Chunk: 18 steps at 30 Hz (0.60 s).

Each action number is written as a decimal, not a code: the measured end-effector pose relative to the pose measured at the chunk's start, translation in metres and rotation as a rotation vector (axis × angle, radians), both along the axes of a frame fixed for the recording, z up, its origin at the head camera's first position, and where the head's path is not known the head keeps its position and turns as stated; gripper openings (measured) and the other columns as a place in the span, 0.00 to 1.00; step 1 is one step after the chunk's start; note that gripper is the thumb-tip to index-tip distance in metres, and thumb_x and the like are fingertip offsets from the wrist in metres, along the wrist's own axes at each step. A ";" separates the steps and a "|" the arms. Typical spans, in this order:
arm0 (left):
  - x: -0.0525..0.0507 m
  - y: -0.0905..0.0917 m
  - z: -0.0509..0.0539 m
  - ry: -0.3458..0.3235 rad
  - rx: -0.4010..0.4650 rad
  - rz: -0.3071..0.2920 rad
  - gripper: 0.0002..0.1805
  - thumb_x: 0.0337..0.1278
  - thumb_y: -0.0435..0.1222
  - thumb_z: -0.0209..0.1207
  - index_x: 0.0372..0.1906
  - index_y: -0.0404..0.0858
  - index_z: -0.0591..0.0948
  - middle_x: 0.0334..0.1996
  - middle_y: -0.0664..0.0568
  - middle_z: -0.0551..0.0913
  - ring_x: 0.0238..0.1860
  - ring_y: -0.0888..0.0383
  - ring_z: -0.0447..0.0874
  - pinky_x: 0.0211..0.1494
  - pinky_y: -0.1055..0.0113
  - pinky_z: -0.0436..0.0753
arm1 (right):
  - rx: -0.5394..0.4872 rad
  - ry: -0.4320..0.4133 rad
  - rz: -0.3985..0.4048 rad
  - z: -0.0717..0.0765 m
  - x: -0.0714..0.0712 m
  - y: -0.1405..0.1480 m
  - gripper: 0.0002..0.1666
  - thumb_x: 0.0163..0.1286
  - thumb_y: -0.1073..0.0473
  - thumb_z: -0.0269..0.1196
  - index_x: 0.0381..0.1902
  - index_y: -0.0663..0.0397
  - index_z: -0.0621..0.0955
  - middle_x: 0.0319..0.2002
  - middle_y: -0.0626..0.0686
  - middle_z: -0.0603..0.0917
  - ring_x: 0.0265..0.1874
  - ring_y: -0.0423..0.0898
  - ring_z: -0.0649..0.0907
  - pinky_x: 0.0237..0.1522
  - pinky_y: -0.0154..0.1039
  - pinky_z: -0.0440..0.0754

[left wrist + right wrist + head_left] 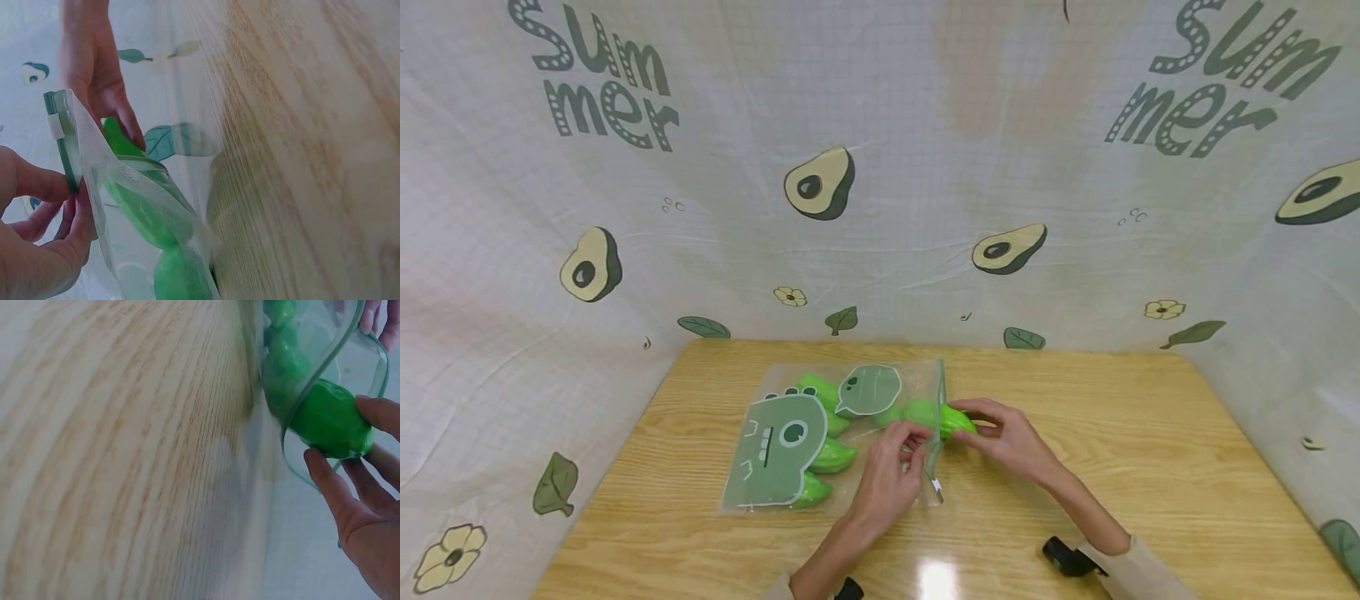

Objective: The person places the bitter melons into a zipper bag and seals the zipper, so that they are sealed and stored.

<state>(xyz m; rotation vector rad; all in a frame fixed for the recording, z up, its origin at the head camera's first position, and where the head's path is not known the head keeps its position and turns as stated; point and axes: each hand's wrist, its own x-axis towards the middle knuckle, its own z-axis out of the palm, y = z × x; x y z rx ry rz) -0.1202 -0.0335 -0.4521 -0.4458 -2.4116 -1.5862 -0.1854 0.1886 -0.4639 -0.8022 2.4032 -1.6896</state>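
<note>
A clear zip bag with a green one-eyed monster print lies flat on the table, its mouth to the right. Inside are several glossy green pieces shaped like toy vegetables; their exact kind cannot be told. My left hand pinches the bag's near edge by the green zip strip, which carries a white slider. At the opening, my right hand grips a ridged green vegetable-shaped piece between thumb and fingers. That piece sits partly inside the bag and partly out.
The wooden table ends at a pale cloth backdrop with avocado and leaf prints, which also hangs at both sides. Dark wrist-camera mounts sit by the sleeves.
</note>
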 end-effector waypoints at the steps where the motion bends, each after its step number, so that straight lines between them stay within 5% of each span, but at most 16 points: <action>1: 0.000 0.000 0.000 -0.001 -0.002 -0.001 0.11 0.62 0.19 0.58 0.44 0.33 0.83 0.40 0.48 0.81 0.42 0.55 0.82 0.45 0.69 0.87 | 0.004 -0.006 0.002 0.000 -0.001 0.000 0.24 0.71 0.62 0.68 0.64 0.59 0.80 0.63 0.63 0.79 0.60 0.63 0.80 0.55 0.38 0.83; 18: 0.001 0.000 0.002 -0.010 0.001 0.004 0.09 0.63 0.20 0.59 0.45 0.32 0.83 0.39 0.49 0.81 0.41 0.57 0.82 0.44 0.69 0.86 | 0.033 -0.086 0.033 0.000 -0.013 -0.006 0.25 0.73 0.59 0.67 0.65 0.59 0.80 0.64 0.60 0.80 0.62 0.61 0.79 0.59 0.42 0.82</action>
